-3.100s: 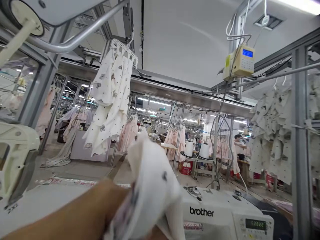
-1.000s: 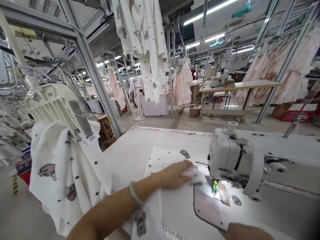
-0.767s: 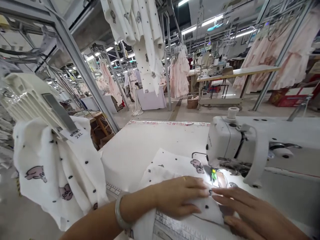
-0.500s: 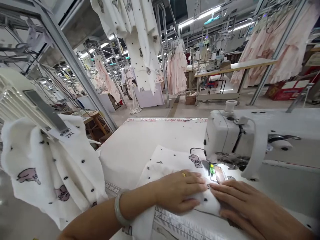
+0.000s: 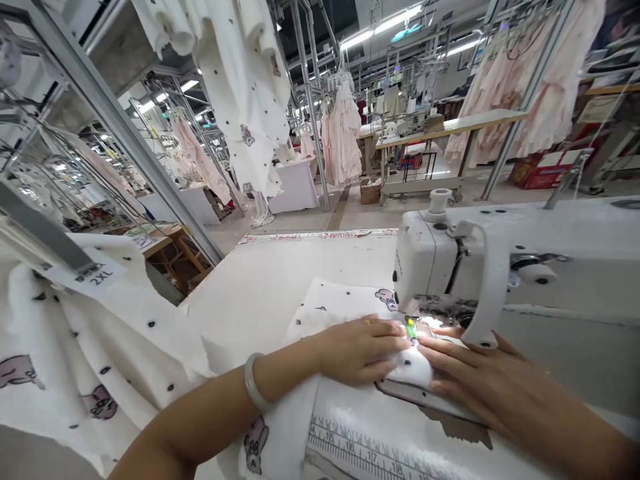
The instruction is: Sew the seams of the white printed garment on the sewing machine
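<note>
A white printed garment piece [image 5: 330, 307] lies on the sewing table [image 5: 280, 267], its edge pushed under the head of a white sewing machine [image 5: 450, 260]. My left hand [image 5: 363, 347] lies flat on the cloth just left of the needle, fingers stretched out, a pale bangle on the wrist. My right hand [image 5: 480, 380] rests flat beside it, fingertips pressing the same cloth in front of the presser foot. More of the garment hangs down by my left forearm.
A clamp hanger with a "2XL" tag [image 5: 93, 275] holds more printed white pieces [image 5: 75, 353] at the left. A ruler strip [image 5: 360, 453] runs along the table's front edge. Hung white and pink garments [image 5: 343, 133], metal posts and other work tables fill the hall behind.
My view dropped from the ceiling to the table. My left hand laid the cloth by the needle, my right hand joined it, and both slid it further under the machine head.
</note>
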A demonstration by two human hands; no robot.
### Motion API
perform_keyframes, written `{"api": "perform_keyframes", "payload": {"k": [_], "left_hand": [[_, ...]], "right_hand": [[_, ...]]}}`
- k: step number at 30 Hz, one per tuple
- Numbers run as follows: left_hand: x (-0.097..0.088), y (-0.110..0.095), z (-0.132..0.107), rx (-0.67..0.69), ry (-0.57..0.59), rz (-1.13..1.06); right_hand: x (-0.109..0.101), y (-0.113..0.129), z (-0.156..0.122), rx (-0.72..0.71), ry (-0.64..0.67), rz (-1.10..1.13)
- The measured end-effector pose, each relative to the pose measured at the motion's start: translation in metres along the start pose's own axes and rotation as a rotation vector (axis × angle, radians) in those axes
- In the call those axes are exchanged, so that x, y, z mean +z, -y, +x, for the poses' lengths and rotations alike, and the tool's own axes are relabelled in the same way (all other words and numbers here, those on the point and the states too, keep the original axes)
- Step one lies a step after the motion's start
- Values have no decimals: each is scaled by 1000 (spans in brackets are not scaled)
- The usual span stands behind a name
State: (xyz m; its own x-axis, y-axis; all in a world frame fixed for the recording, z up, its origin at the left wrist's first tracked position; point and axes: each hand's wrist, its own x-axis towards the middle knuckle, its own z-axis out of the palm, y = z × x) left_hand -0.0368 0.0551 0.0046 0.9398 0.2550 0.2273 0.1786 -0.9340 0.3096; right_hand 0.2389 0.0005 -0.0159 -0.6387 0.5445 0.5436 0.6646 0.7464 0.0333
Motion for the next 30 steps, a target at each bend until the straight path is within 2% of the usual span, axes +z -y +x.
{"api": "perform_keyframes", "payload": {"k": [3, 9, 13, 17, 22, 25, 30], "left_hand": [[0, 4, 1, 12, 12, -10], [-2, 11, 4, 29, 9, 24], [-5, -5, 5, -15, 40, 129], [2, -21, 1, -105, 40, 152], [6, -9, 1, -97, 19, 113], [4, -4, 2, -66, 9, 173], [6, -10, -2, 23, -5, 161]], "right_hand": [[0, -2, 1, -101, -28, -23], [2, -6, -2, -61, -8, 33], [1, -10, -8, -31, 30, 55], [3, -16, -13, -11, 82, 80], [8, -23, -15, 11, 25, 68], [2, -21, -11, 27, 57, 156], [-17, -4, -1, -59, 165, 210]]}}
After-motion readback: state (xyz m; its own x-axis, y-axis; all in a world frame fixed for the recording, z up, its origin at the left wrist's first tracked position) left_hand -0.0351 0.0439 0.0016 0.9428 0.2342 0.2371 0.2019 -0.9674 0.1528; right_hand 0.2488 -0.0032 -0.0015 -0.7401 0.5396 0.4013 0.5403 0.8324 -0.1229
